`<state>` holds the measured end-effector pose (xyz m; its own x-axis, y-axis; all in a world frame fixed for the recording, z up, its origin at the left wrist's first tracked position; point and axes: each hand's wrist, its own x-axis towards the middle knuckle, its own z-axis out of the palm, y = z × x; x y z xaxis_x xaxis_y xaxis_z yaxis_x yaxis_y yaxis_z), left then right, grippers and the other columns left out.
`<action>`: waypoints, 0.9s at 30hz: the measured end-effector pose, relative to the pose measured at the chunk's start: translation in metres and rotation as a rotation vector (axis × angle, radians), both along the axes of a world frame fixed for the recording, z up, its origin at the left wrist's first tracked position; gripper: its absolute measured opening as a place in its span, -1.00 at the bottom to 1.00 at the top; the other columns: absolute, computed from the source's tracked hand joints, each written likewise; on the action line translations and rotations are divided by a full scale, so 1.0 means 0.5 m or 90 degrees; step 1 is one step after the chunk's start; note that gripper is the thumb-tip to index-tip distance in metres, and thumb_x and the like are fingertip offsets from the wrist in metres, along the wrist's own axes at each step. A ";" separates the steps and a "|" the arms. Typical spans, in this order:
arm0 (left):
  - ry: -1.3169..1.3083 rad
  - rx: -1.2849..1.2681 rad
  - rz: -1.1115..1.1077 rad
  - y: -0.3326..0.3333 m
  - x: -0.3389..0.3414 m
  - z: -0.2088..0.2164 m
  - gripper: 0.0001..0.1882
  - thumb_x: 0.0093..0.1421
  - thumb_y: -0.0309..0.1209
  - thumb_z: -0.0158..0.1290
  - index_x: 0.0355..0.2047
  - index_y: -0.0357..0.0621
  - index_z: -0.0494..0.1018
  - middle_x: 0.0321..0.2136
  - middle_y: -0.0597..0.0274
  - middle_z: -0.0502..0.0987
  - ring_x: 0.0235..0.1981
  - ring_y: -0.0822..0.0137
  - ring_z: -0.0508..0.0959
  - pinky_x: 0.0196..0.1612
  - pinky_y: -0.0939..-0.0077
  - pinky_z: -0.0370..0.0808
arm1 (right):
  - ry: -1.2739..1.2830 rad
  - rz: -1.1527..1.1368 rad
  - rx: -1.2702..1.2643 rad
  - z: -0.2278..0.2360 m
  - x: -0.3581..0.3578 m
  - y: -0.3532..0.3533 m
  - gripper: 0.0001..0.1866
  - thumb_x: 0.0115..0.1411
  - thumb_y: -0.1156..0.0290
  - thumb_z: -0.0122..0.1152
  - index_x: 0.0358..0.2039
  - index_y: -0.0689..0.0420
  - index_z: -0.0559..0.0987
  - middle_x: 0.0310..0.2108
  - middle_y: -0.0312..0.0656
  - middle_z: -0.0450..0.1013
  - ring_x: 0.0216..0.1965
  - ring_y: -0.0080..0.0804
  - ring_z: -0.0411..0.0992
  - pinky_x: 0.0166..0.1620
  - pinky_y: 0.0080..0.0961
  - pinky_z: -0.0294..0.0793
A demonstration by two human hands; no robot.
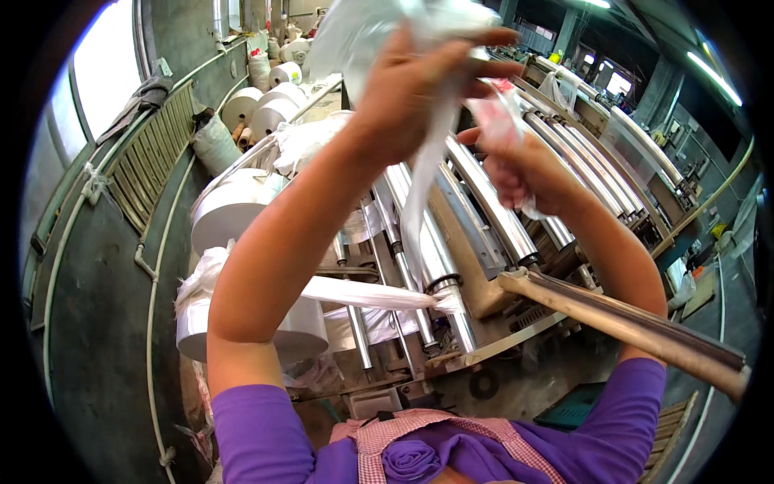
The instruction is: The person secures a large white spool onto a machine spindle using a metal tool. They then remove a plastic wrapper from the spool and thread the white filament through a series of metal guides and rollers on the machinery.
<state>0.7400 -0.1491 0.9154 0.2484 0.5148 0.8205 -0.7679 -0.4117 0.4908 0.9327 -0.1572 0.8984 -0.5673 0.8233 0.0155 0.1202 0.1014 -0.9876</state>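
Both my arms are raised over a machine with shiny metal rollers (488, 194). My left hand (403, 101) is up high, its fingers around a bunch of clear plastic film (363, 44); motion blurs the film. A thin film strip (415, 218) hangs down from this hand across the rollers. Lower and to the right, my right hand (532, 169) is closed on whitish, partly pink film (498, 113), with a loose end showing below the fist. A twisted white film strip (367, 292) runs from beside a large white roll (302, 331) to a roller's near end, where it is wrapped around.
Another big white roll (234, 214) lies at the left, with several more rolls (274, 113) behind. A long brown bar (637, 327) juts toward me at the right. Pipes (153, 323) and a slatted radiator (153, 153) line the left wall. A stuffed sack (215, 143) stands beside them.
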 end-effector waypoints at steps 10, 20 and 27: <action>0.855 0.329 0.371 -0.046 0.115 0.073 -0.27 0.10 -0.09 0.04 0.17 -0.20 0.06 -0.42 -0.02 0.55 -0.49 0.25 0.57 -0.34 0.47 0.51 | 0.029 0.180 -0.004 -0.023 0.055 -0.001 -0.44 0.21 -0.10 -0.24 -0.31 0.21 0.46 -0.79 -0.39 0.23 -0.84 -0.69 0.17 -0.71 -0.75 0.28; 0.565 -0.170 0.165 -0.130 -0.037 -0.024 -0.81 0.16 -0.48 -0.08 -0.22 -0.24 0.42 -0.47 0.42 0.44 -0.48 0.71 0.35 -0.46 0.82 0.24 | 0.092 0.050 0.002 -0.005 0.042 -0.003 -0.66 0.13 0.14 0.12 -0.31 0.20 0.45 -0.60 -0.20 0.43 -0.67 -0.59 0.40 -0.63 -0.78 0.37; 0.587 0.078 0.354 -0.033 -0.037 -0.126 -0.38 -0.03 -0.25 0.21 0.01 -0.25 0.28 -0.09 0.12 0.39 -0.02 0.25 0.35 0.13 0.35 0.20 | -0.115 0.061 0.332 -0.022 0.029 0.000 -0.74 -0.08 0.36 0.33 -0.38 0.14 0.49 -0.40 -0.33 0.40 -0.43 -0.64 0.33 -0.37 -0.72 0.35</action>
